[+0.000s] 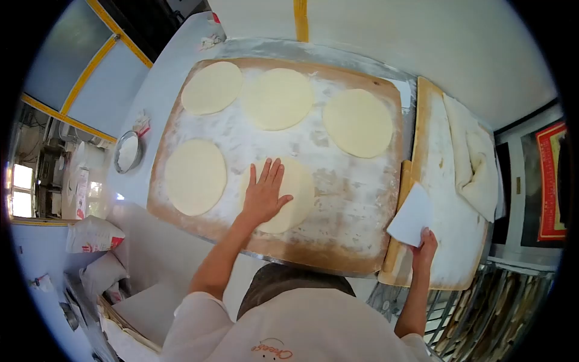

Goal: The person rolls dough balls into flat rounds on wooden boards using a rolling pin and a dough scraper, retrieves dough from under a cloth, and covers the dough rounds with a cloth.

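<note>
My left hand [263, 198] lies flat, fingers spread, on a round sheet of dough [300, 196] near the front middle of the floured wooden board [325, 256]. The hand covers part of that round. Over the right-hand board, my right hand [425, 246] grips a flat white dough scraper [414, 214] by its lower corner. Other thin dough rounds lie flat on the board: one at the front left [196, 177], one at the back left [212, 88], one at the back middle [278, 99] and one at the right [358, 123].
A rolling pin [395, 253] rests along the left edge of a second floured board [449, 259]. Folded pale cloth [473, 157] lies on that board's far side. A metal bowl of flour [128, 152] stands at the left. Slatted racks [488, 314] are at the lower right.
</note>
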Motion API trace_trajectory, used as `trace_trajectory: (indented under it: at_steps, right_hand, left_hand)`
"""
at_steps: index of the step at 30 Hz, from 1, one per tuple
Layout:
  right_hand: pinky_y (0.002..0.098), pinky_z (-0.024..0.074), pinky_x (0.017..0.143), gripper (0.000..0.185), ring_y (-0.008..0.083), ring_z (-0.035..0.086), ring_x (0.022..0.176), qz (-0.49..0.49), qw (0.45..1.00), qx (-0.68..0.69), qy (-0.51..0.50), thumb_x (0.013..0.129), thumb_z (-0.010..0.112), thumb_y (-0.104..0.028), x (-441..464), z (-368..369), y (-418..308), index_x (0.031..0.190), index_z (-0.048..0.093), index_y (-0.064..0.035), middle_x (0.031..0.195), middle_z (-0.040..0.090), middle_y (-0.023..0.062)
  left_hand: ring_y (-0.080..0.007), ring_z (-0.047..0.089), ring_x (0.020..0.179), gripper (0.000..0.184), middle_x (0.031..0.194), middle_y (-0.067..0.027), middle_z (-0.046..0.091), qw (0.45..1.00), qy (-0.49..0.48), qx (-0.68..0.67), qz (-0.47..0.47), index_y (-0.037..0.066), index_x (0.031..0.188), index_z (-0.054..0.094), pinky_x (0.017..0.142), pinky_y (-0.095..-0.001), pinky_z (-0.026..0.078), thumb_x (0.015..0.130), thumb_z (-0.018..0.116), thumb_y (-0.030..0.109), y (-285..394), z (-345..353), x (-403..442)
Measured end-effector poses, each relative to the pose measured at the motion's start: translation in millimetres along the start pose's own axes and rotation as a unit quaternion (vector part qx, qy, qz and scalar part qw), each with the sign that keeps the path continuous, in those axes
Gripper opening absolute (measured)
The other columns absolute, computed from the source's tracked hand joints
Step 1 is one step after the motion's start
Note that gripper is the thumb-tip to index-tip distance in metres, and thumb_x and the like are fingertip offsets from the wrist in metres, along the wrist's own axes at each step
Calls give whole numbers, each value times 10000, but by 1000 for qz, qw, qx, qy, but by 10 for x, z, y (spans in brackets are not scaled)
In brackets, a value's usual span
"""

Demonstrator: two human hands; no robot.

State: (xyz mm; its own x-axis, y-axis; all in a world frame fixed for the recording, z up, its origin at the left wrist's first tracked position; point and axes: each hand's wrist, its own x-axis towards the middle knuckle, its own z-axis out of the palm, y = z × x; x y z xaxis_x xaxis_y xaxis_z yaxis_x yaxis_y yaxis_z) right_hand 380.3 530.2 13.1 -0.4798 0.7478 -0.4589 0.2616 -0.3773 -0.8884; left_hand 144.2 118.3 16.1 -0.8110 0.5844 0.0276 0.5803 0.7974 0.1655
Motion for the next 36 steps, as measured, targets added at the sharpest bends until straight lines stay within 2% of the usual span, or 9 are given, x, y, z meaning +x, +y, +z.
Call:
trace_trajectory:
  at_steps: [5,8,11,14,17,20,24,31,36]
  right_hand:
    - [308,492,618,523,161,593,669,-73,883,-463,32,838,650,-171,-342,-227,215,1310,473,-34,885,629,111]
    - [317,475,600,586,165,586,667,16,946,-310,-92,773,670,-130,-392,-152,623,1311,458,-28,873,615,112]
    - [318,491,643,575,179,588,696,-155,890,-424,-66,735,647,-69,-606,72,611,1285,488,-21,865,599,114]
    - [325,501,756,537,199,601,768,15,977,-201,-66,725,590,-16,-644,-43,571,1256,508,-5,872,598,133]
    - [304,496,747,501,185,596,782,-171,969,-169,-51,720,528,19,-927,127,480,1220,530,-16,860,595,105]
    - [345,500,725,481,230,619,809,-215,909,-309,-177,711,556,5,-1108,610,52,1190,544,-42,899,625,109]
    - [446,484,719,492,343,599,872,-384,698,-528,-293,704,674,-102,-892,1398,115,1182,560,-77,942,619,153]
    - [412,452,733,473,297,549,861,-527,611,-551,-213,741,675,-164,-760,2024,89,1171,547,-15,946,550,114]
    - [414,446,758,349,277,559,861,-559,565,-538,-280,716,637,-154,-805,1781,479,1036,599,-20,891,558,102]
  left_hand:
    - [-319,192,1448,822,1541,-172,270,998,-28,-13,56,-53,1433,324,1159,-573,84,887,540,523,411,-147,282]
    - [-358,200,1440,767,1529,-183,283,992,-6,-53,112,4,1438,350,1141,-603,99,900,525,522,599,221,331]
    - [-356,199,1440,696,1524,-178,296,992,-10,-66,111,34,1432,377,1135,-617,103,904,549,454,618,117,332]
    - [-360,199,1439,661,1520,-188,301,997,4,-71,27,5,1420,381,1147,-600,107,903,568,371,313,-255,301]
    - [-387,211,1430,603,1511,-204,305,964,204,-170,-29,-31,1377,404,1155,-577,110,884,586,265,-311,-497,44]
    - [-419,213,1420,622,1512,-206,296,957,257,-134,26,-39,1381,389,1148,-591,105,879,592,268,-342,-875,-161]
    - [-420,183,1428,695,1517,-198,292,989,123,-30,83,-33,1412,353,1137,-615,98,892,566,376,-141,-655,140]
    - [-348,171,1449,707,1534,-144,298,993,19,67,93,54,1441,372,1131,-629,96,895,528,476,-152,-24,984]
    - [-304,240,1436,739,1512,-141,328,987,-151,13,45,71,1418,397,1110,-670,114,821,654,423,118,-328,-768]
